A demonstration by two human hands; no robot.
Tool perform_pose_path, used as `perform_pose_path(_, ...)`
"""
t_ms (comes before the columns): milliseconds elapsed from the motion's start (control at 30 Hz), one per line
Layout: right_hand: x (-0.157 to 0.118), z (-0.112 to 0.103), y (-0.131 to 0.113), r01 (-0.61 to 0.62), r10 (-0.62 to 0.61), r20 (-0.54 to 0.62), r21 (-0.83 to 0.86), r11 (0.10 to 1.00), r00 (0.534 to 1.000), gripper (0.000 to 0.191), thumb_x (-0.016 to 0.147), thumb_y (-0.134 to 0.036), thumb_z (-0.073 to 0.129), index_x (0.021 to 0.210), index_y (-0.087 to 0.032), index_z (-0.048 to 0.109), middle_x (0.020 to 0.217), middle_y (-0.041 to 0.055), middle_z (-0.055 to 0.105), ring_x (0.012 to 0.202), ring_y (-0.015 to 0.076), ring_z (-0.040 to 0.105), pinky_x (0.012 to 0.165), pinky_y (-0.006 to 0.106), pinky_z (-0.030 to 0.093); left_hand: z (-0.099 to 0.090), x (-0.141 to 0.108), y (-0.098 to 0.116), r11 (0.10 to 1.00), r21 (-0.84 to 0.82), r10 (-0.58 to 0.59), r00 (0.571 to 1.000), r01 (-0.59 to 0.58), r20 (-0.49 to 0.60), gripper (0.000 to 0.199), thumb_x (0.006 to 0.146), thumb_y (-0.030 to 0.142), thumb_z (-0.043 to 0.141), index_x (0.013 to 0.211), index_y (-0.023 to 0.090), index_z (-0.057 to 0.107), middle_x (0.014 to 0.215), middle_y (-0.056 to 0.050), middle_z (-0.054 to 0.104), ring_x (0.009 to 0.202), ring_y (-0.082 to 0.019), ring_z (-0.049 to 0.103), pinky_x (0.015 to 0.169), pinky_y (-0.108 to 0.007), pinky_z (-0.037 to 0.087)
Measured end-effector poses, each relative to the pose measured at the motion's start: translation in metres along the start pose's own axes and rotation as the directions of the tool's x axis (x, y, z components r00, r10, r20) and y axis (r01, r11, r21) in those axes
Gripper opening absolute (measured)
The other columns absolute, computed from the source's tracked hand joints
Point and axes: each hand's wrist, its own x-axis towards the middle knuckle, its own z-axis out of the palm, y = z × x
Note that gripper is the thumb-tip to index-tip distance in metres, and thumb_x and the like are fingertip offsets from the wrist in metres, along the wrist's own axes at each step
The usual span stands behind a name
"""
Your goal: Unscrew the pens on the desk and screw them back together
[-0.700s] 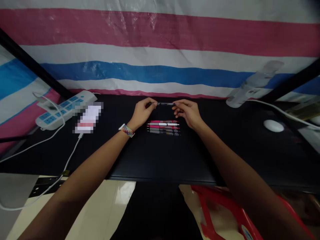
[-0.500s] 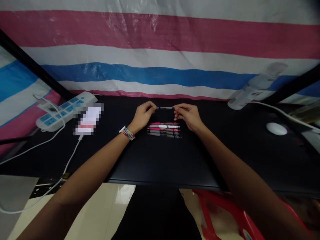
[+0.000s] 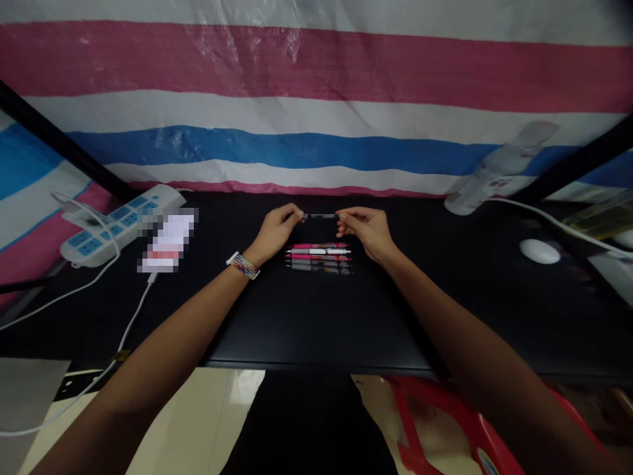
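A dark pen lies crosswise between my two hands, above a group of pens. My left hand pinches its left end, and my right hand pinches its right end with the other fingers curled. Nearer to me, several pens lie side by side on the black table: a red one at the back, a white one, another red one and dark grey ones. A colourful band circles my left wrist.
On the left are a power strip, a phone on a charging cable and more white cords. At the right stand a clear bottle and a white mouse. A striped sheet hangs behind. Below is a red stool.
The camera view has shifted slightly, so most things appear a little further left. Both hands still hold the pen, whose dark side now shows more clearly.
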Motion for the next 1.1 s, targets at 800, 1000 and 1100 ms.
perform_pose_path(800,0.0,-0.003,-0.008,-0.083,0.083,0.005,0.058,0.995,0.997,0.031,0.078,-0.039,0.102,0.092,-0.017,0.087,0.078,0.0052,0.074,0.074,0.0185,0.071,0.08,0.043,0.074,-0.01,-0.008,0.012,0.899,0.244,0.338,0.93,-0.364,0.143,0.027,0.111,0.033,0.064,0.122,0.023,0.087,0.097,-0.008,0.077,0.091,-0.025,0.07,0.091,-0.04,0.054)
perform_pose_path(1000,0.0,-0.002,-0.007,-0.086,0.086,0.002,0.062,0.994,0.996,0.03,0.074,-0.036,0.102,0.09,-0.016,0.086,0.076,0.0056,0.075,0.071,0.0183,0.072,0.079,0.043,0.075,-0.008,-0.007,0.01,0.966,0.156,0.191,0.975,-0.207,0.113,0.029,0.107,0.04,0.067,0.108,0.021,0.089,0.086,-0.005,0.077,0.075,-0.02,0.065,0.074,-0.034,0.049)
perform_pose_path(1100,0.0,-0.002,-0.007,-0.085,0.085,-0.004,0.057,0.995,0.996,0.03,0.075,-0.036,0.101,0.092,-0.017,0.086,0.078,0.0051,0.075,0.073,0.0181,0.072,0.081,0.042,0.075,-0.007,-0.006,0.009,0.991,0.1,0.085,0.992,-0.094,0.089,0.034,0.105,0.045,0.068,0.098,0.02,0.089,0.078,-0.004,0.076,0.069,-0.017,0.063,0.067,-0.031,0.047)
